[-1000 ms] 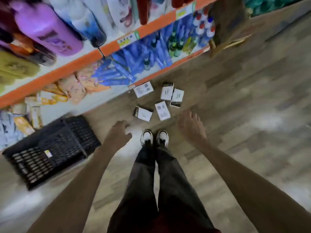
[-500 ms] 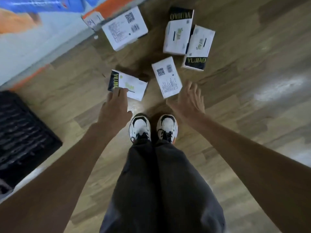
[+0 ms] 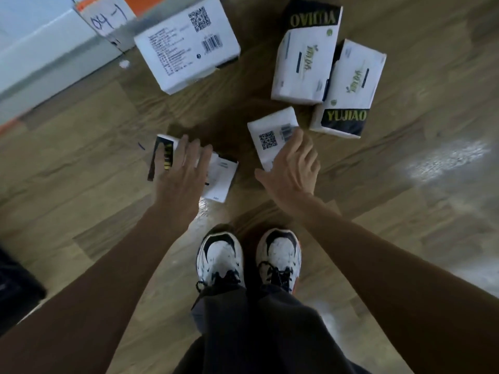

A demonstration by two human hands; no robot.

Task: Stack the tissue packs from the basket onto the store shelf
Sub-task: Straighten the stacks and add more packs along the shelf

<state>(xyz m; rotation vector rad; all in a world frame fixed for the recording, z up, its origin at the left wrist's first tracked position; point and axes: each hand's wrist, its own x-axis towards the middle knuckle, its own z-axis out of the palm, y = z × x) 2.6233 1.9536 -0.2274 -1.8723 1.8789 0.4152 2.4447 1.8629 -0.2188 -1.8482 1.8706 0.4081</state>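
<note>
Several white tissue packs lie scattered on the wooden floor. My left hand point(image 3: 183, 171) lies flat, fingers straight, on top of the nearest left pack point(image 3: 221, 176), which has a black end with yellow letters. My right hand point(image 3: 294, 166) reaches with spread fingers over the pack with a QR code point(image 3: 270, 136), its fingertips on that pack's right edge. Further off lie a large pack with a barcode point(image 3: 186, 47) and two YUJIAO packs point(image 3: 305, 60) side by side point(image 3: 351, 87).
The shelf's white base with an orange strip and a handwritten label point(image 3: 108, 20) runs along the top left. A dark corner of the basket point(image 3: 13, 287) shows at the left edge. My two white shoes point(image 3: 245, 260) stand just behind the packs.
The view has dropped much closer to the floor. Both hands went down from mid-air onto the two nearest packs; the left now covers its pack, the right touches the QR-code pack.
</note>
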